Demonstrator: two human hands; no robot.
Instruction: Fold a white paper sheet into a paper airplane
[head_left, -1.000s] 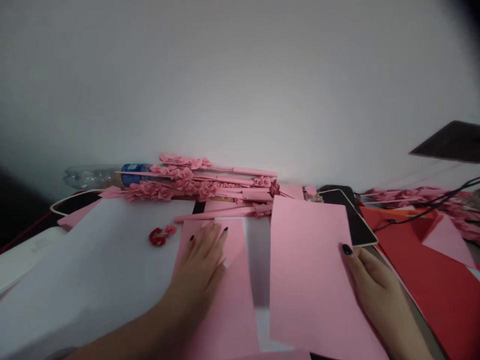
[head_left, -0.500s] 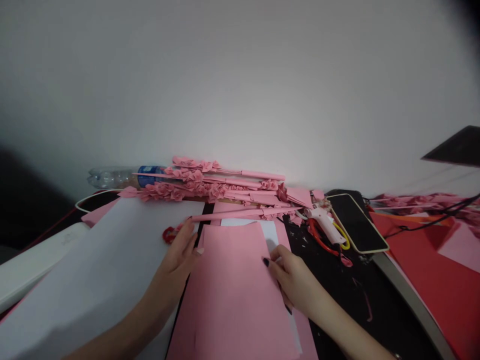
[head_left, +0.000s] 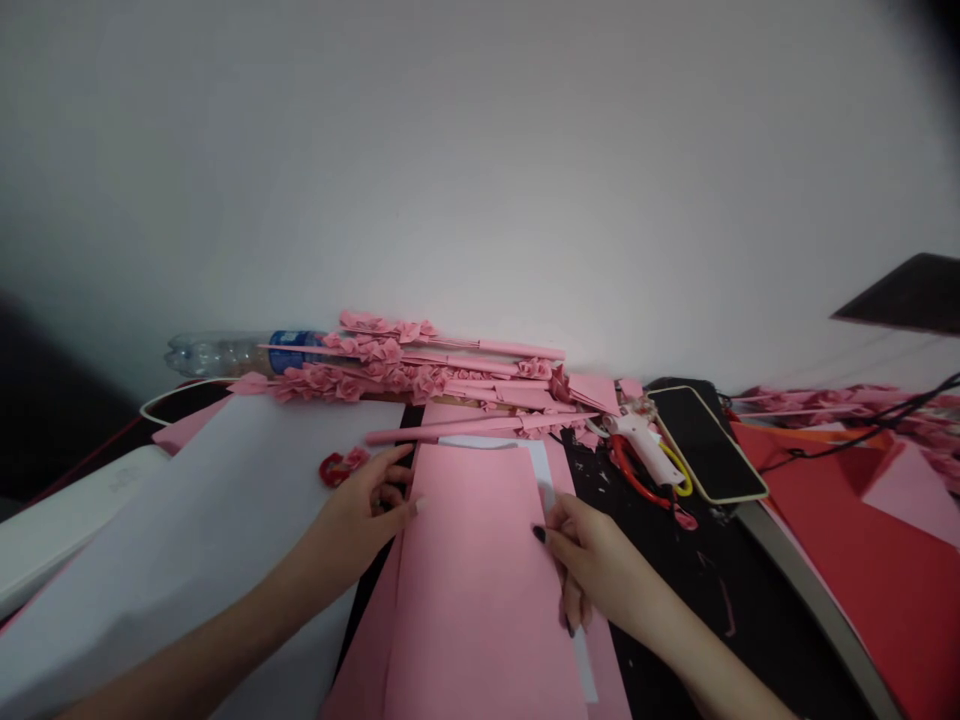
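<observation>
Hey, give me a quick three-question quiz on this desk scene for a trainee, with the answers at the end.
1. Multiple choice: at which edge of the top pink sheet is the right hand?
A) the far edge
B) the left edge
C) the right edge

2. True or false: the plastic bottle by the wall lies on its side.

3. Fill in the blank: the flat thing with a dark screen, to the right of that sheet, is a ____.

Key: 1. C. 2. True. 3. Phone.
</observation>
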